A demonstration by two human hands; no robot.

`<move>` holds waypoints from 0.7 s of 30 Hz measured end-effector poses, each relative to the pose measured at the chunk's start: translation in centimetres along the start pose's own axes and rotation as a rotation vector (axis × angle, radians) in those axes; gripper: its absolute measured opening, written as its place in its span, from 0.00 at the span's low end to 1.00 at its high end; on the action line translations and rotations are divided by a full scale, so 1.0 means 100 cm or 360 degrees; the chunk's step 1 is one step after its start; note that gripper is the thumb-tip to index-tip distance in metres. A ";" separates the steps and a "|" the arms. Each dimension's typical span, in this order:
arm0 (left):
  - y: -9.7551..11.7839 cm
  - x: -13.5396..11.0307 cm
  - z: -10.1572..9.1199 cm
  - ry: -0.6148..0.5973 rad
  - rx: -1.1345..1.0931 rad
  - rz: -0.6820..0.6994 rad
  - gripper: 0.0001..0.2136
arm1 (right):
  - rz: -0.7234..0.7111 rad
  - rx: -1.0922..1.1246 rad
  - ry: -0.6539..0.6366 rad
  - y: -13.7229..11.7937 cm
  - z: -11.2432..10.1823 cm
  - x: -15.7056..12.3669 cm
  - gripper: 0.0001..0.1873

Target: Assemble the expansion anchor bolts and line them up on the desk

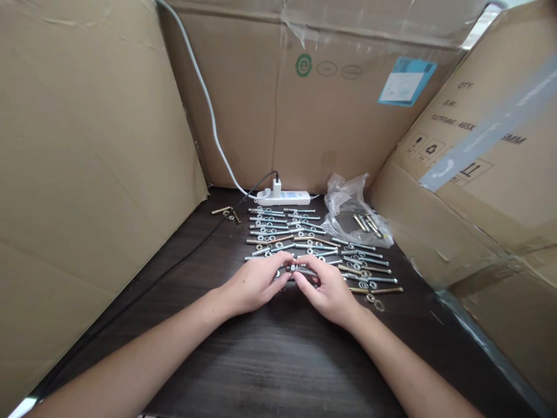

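Dark wood-grain counter [261, 360] fills the foreground, walled in by brown cardboard boxes [87, 145]. Low over it, a slim silver metal bolt [296, 269] (a nut sits near its middle) lies level between the hands. The left hand [256, 284] and right hand [326, 293] meet fingertip to fingertip, each grip pinched onto the bolt. Beyond lie rows of similar bolts and washers [304, 238], then a white power strip [285, 198].

**Soft, even light; wide-angle bend at the edges**

Diffuse light from above, slightly dim. The dark bench [270, 360] shows faint sheen, weak shadows. Cardboard boxes [87, 174] bow outward near the frame edges; the far right corner blurs and overexposes.
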State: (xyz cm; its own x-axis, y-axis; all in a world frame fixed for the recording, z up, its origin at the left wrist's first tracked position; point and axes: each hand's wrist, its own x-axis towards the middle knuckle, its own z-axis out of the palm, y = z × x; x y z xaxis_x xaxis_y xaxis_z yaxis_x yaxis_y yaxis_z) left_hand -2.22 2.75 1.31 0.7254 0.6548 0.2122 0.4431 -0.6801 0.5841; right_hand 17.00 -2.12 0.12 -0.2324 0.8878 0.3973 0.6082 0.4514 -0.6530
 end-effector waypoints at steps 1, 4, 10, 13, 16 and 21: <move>-0.001 0.000 0.000 -0.0012 -0.0010 0.0010 0.09 | 0.0012 0.0023 -0.0008 0.000 0.000 0.000 0.09; -0.001 -0.001 0.001 -0.0038 -0.0040 0.0038 0.09 | 0.0036 0.0066 -0.0037 0.001 0.002 -0.001 0.09; 0.002 -0.001 0.001 -0.0068 -0.0088 0.0007 0.08 | 0.0063 0.0009 -0.0072 0.004 0.002 -0.002 0.09; 0.002 0.000 0.001 -0.0057 -0.0082 -0.0024 0.09 | 0.0048 -0.0064 -0.0084 0.003 0.002 -0.001 0.08; 0.001 0.000 0.002 -0.0033 -0.0064 -0.0028 0.13 | -0.0018 -0.0125 -0.0074 0.000 0.002 0.000 0.07; 0.002 0.001 0.001 -0.0041 0.0019 -0.0008 0.17 | -0.0098 -0.0133 -0.0072 -0.005 0.002 0.000 0.06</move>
State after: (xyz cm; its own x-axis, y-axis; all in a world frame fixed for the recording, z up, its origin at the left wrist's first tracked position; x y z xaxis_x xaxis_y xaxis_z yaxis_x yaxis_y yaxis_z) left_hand -1.96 2.64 1.35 0.7363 0.6498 0.1889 0.4529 -0.6806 0.5759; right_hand 16.52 -2.35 0.33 -0.3042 0.8625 0.4044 0.6522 0.4980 -0.5715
